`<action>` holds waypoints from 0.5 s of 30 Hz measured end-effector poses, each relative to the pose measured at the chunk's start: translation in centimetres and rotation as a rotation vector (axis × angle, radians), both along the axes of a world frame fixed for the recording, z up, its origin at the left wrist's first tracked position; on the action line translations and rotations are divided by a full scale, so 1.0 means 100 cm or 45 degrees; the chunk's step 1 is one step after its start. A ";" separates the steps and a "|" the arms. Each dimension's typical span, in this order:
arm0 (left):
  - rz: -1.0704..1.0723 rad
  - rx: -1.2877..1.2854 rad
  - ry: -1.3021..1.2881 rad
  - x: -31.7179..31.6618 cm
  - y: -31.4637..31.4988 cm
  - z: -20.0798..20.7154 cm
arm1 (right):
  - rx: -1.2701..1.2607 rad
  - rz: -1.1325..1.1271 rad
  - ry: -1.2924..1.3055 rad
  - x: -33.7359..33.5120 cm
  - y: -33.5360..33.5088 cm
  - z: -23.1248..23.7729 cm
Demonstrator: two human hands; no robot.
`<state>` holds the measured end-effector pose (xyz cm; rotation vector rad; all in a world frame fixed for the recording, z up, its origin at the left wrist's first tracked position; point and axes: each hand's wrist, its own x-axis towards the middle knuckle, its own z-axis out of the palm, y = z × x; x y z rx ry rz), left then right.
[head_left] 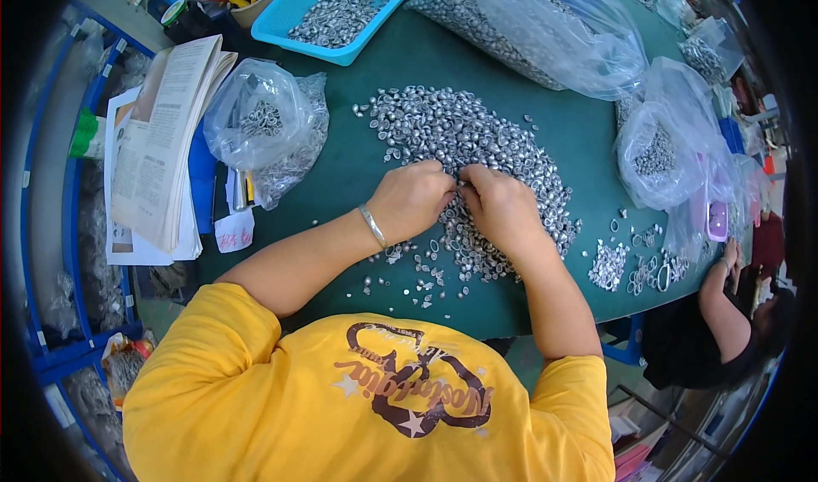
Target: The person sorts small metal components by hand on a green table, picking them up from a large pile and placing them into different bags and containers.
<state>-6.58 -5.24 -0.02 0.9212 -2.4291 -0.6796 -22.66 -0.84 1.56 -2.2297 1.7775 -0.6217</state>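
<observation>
A broad pile of small silver-grey metal pieces (460,124), cup- or ring-shaped, is spread on the green tabletop (332,154). Over the near part of this pile my two hands come together, fingertips almost meeting. My left hand (411,196), with a silver bangle (372,226) on its wrist, is closed with the fingers curled in. Thumb and forefinger of my right hand (504,207) are pinched close to the left fingertips. Whatever sits between the fingers is too small or hidden to tell. Loose pieces (426,277) lie scattered nearer my body.
A blue plastic basket (345,54) of metal pieces stands at the far left. Clear bags (260,115) of parts and an open book (162,141) lie left. Bigger bags (562,30) fill the back. Small part heaps (608,266) lie right, near another person's arm (722,303).
</observation>
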 end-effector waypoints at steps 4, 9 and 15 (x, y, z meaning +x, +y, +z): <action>-0.016 0.233 0.215 0.004 -0.003 0.000 | 0.053 0.012 -0.087 -0.002 0.006 0.009; 0.103 1.149 0.548 0.017 0.007 0.016 | 0.036 -0.016 -0.569 -0.003 0.020 0.009; 0.100 1.745 0.820 0.023 0.019 0.023 | 0.175 -0.035 -1.002 0.006 0.042 0.017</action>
